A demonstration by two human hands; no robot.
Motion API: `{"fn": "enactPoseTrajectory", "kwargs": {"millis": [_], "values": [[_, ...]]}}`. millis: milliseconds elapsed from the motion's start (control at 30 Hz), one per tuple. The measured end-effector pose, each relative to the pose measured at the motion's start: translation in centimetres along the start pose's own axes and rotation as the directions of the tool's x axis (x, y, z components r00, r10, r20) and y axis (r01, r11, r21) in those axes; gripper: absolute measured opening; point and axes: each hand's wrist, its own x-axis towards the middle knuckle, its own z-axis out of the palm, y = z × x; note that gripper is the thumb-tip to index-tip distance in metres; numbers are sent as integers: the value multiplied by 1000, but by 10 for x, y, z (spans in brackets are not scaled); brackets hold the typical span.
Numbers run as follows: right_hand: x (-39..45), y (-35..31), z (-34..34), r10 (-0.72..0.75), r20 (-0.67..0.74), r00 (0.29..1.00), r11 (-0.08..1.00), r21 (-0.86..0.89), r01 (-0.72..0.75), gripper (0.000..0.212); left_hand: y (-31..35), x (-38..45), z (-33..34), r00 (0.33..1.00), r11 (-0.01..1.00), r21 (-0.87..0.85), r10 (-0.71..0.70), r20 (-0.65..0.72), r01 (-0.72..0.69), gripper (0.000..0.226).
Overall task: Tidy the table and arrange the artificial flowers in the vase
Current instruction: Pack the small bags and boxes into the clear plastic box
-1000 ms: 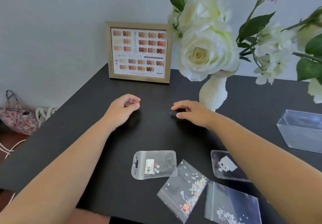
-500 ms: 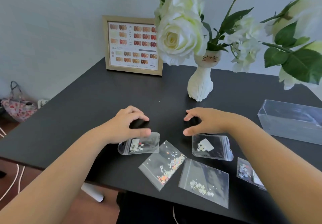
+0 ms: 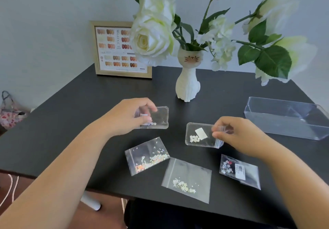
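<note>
A white cat-shaped vase [image 3: 187, 84] stands at the back of the black table [image 3: 71, 122] and holds white roses [image 3: 153, 36], a lilac bloom and leafy stems. My left hand [image 3: 128, 116] pinches a small clear sachet [image 3: 158, 118] of sequins, lifted just above the table. My right hand [image 3: 236, 136] grips the zip end of a second clear sachet [image 3: 197, 136] with white flakes and a label. Three more sachets lie near the front edge: a colourful one [image 3: 147, 155], a plain one [image 3: 187, 180] and a labelled one [image 3: 238, 171].
A clear plastic box [image 3: 288, 118] sits open at the right. A framed nail-colour chart [image 3: 115, 50] leans against the wall at the back left. A floral bag [image 3: 10, 113] lies on the floor to the left. Long flower stems overhang the right of the table.
Both hands came back from near the vase towards the front of the table. Each closed on a sachet and lifted it off the table.
</note>
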Motion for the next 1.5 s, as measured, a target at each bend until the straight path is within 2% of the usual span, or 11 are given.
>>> {"fn": "enactPoseTrajectory", "kwargs": {"millis": [167,367,433,633,867,1033,1167,1267,1367,1433,1500], "values": [[-19,26,-37,61,-288,956,991,131,-24,12,62,40,32,967,967,-53,245,-70,-248,28],[-39,86,-101,124,-699,704,991,50,-125,16,128,87,91,866,867,-50,490,-96,-496,25],[-39,109,-114,172,-703,690,979,42,-201,18,151,99,108,813,812,-72,568,-126,-579,25],[-37,151,-114,198,-553,809,965,-35,-260,28,208,133,145,769,765,-122,600,-218,-632,38],[-32,168,-116,245,-472,847,932,-125,-340,38,229,150,177,862,850,-152,488,-136,-505,42],[-43,168,-101,148,-668,729,953,-102,-286,36,222,149,185,912,902,-143,409,-21,-407,41],[-59,143,-75,-101,-776,623,987,-158,-37,28,208,141,168,915,908,-119,396,-71,-402,40],[-68,115,-59,-239,-607,758,971,-133,200,20,189,125,145,926,915,-142,371,-65,-377,33],[-71,89,-45,-138,-124,983,990,19,141,26,166,98,119,950,941,-192,301,85,-281,24],[-72,80,-34,-72,116,991,996,-52,78,55,151,78,102,938,966,-167,234,254,-196,21],[-73,71,-27,-53,176,983,987,-138,77,77,137,56,86,900,986,-126,149,410,-105,24]]}}
